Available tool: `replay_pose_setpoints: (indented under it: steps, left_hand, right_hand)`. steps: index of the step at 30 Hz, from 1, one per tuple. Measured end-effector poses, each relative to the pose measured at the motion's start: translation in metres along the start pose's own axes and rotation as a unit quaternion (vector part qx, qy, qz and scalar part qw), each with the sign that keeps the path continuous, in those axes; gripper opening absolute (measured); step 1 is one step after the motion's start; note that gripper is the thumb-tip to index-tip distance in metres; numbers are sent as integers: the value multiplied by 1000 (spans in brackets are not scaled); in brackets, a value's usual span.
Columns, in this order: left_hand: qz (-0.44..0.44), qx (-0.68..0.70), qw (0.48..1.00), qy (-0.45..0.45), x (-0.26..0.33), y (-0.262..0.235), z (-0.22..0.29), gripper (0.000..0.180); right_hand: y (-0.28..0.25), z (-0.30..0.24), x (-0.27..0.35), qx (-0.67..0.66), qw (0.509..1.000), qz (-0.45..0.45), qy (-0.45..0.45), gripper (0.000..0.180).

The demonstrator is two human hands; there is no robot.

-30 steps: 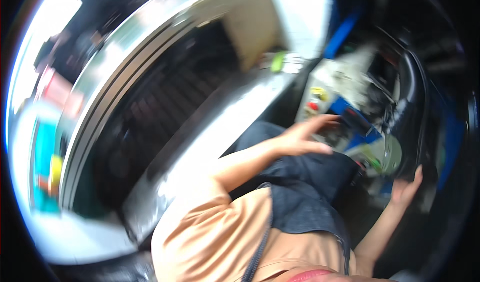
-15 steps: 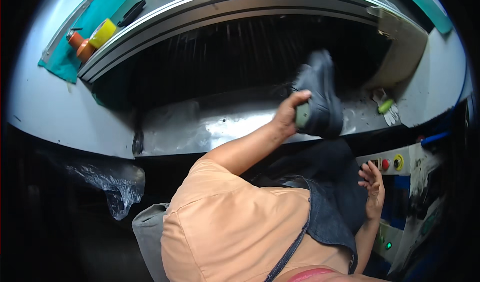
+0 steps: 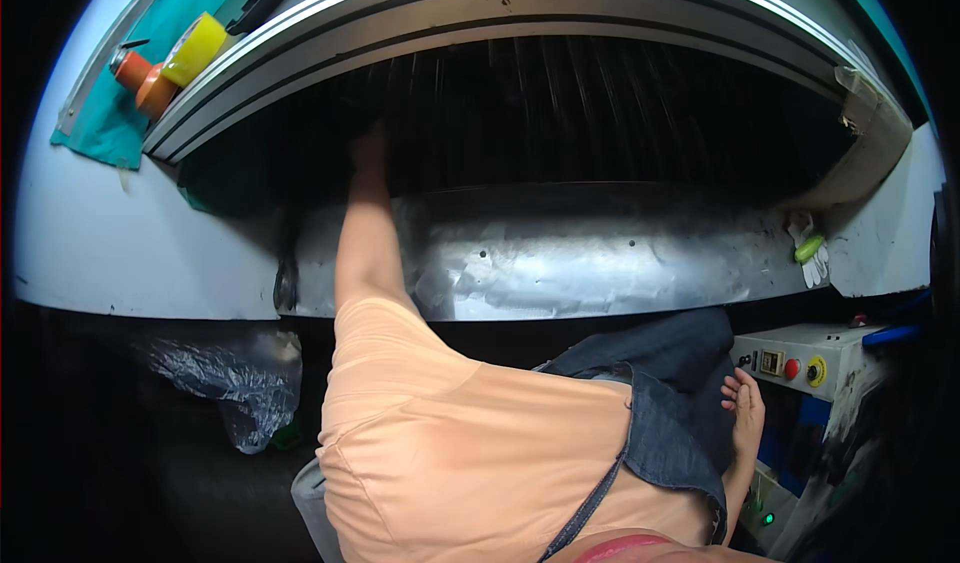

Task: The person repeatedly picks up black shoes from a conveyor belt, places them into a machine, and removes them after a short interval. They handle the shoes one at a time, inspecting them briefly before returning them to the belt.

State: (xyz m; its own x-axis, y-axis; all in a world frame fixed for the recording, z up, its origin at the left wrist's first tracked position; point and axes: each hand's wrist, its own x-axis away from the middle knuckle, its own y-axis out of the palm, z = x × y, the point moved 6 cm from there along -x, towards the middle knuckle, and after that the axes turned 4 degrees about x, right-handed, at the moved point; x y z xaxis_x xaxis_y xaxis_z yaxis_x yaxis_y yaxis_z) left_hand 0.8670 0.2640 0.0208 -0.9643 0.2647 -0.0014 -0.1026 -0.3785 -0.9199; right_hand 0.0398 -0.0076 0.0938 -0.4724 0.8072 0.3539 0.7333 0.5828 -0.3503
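My left arm stretches forward over a metal ledge (image 3: 560,263) into a dark opening beneath a wide curved frame. My left hand (image 3: 370,151) is deep in shadow there; its fingers, and anything in them, cannot be made out. No shoe can be discerned in the darkness. At the right, my right hand (image 3: 742,410) hangs beside my denim apron (image 3: 670,433), just below a control box (image 3: 820,348). Its fingers are loosely bent and apart, with nothing in them.
Yellow tape (image 3: 194,49) and an orange bottle (image 3: 130,67) stand at the far left. White gloves (image 3: 815,266) with a green item (image 3: 809,249) lie at the ledge's right end. A clear plastic bag (image 3: 240,388) hangs below left, and cardboard (image 3: 870,148) lines the right side.
My left hand has swung left and forward into the dark opening. The black shoe it held over the ledge is no longer visible. My right hand has dropped slightly.
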Motion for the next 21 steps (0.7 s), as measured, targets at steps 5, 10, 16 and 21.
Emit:
replay_pose_setpoints:
  steps: [5, 10, 16, 21]
  left_hand:
    - [365, -174, 907, 121, 39, -45, 70, 46]
    - [122, 1, 958, 258, 4, 21, 180, 52]
    - [70, 22, 894, 441, 10, 95, 378, 55]
    - [118, 127, 889, 424, 64, 87, 388, 58]
  right_hand:
    - [-1, -11, 9, 30, 999, 39, 8, 42]
    - [-13, -3, 35, 19, 991, 112, 73, 34]
    - [-43, -6, 69, 185, 966, 174, -45, 39]
    - [-53, 31, 124, 57, 970, 234, 43, 38]
